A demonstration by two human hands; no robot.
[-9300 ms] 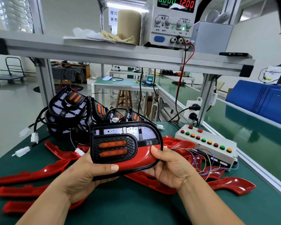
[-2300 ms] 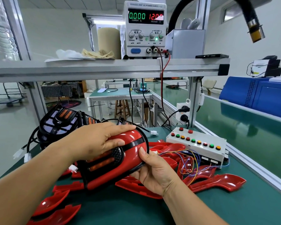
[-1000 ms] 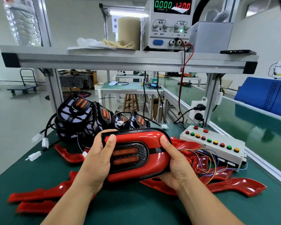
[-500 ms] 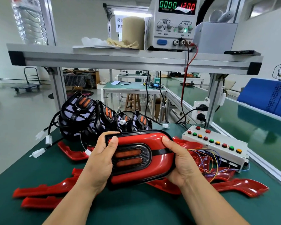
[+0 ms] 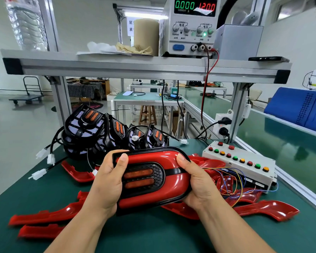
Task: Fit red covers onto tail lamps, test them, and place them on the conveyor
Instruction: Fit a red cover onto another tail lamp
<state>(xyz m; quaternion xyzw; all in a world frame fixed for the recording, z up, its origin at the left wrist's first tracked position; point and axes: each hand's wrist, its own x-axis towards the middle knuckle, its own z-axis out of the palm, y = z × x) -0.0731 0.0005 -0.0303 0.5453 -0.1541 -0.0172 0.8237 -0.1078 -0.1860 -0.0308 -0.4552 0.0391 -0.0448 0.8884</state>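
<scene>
I hold a tail lamp [image 5: 153,181] with its red cover on, face up, above the green bench. My left hand [image 5: 108,181] grips its left end with the thumb on the cover's top edge. My right hand [image 5: 197,183] grips its right end, thumb on top. Its orange lenses are unlit. Several bare black tail lamps [image 5: 102,130] with white plugs are piled behind. Loose red covers [image 5: 266,209] lie around on the bench [image 5: 153,234]. The white button test box [image 5: 241,161] with coloured wires stands to the right.
A green conveyor [image 5: 281,143] runs along the right side behind an aluminium rail. An overhead shelf [image 5: 144,64] carries a power supply [image 5: 193,26] reading 0.000 and 12.00, with red and black leads hanging down. A blue case [image 5: 299,108] sits past the conveyor.
The red cover, earlier only over the lamp's lower part, now covers the whole lamp. In the last second both hands stay on its ends and the lamp barely moves.
</scene>
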